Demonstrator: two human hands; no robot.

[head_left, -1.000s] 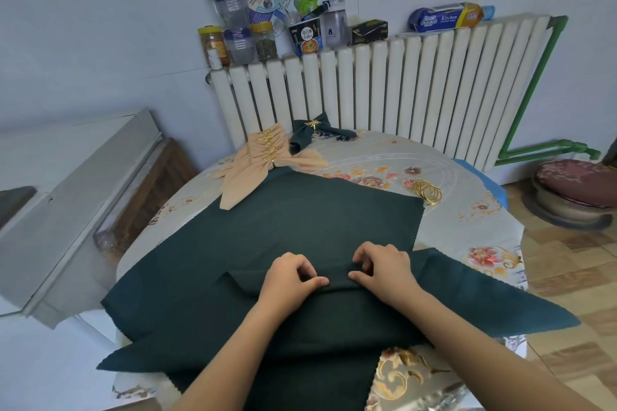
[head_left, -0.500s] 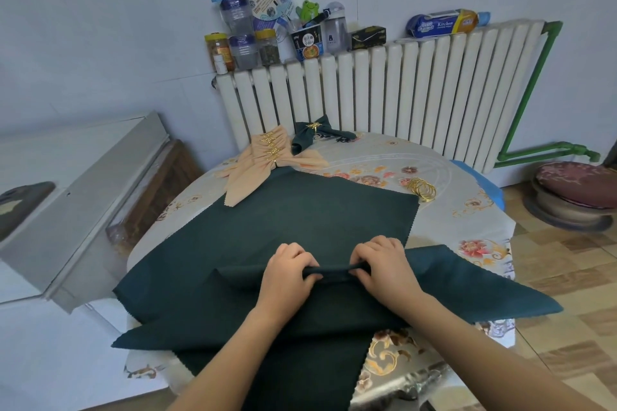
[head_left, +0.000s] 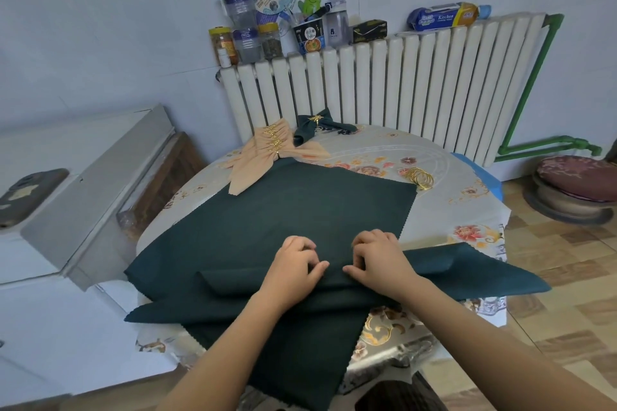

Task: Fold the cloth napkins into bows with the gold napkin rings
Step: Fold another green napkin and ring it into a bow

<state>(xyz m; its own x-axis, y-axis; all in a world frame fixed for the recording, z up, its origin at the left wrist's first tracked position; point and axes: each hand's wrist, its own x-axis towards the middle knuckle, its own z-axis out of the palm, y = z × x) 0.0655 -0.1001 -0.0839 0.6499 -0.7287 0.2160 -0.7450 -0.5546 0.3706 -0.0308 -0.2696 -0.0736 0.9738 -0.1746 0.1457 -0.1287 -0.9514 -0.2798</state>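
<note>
- Head view: the dark green napkin (head_left: 300,210) lies spread on the surface (head_left: 467,197) straight ahead of me, its near part gathered into a long pleat that runs left to right under both hands.
- My left hand (head_left: 293,264) and right hand (head_left: 380,259) sit side by side at the middle of that pleat, close together but not touching. The pleat's long axis crosses my forearms, so I judge the next fold has to travel away from me toward the flat far half of the cloth.
- Both hands are equally near the fold; neither leads.
- My fingers (head_left: 364,240) are curled on both hands, pinching the ridge of green fabric between fingertips and thumbs and pressing it down.
- Loose gold napkin rings (head_left: 420,177) lie well apart on the far right of the surface, nearer my right hand, so that hand seems the one to fetch one.
- Finished peach bows (head_left: 267,150) and a green bow (head_left: 314,127) rest at the far edge, beyond the cloth.
</note>
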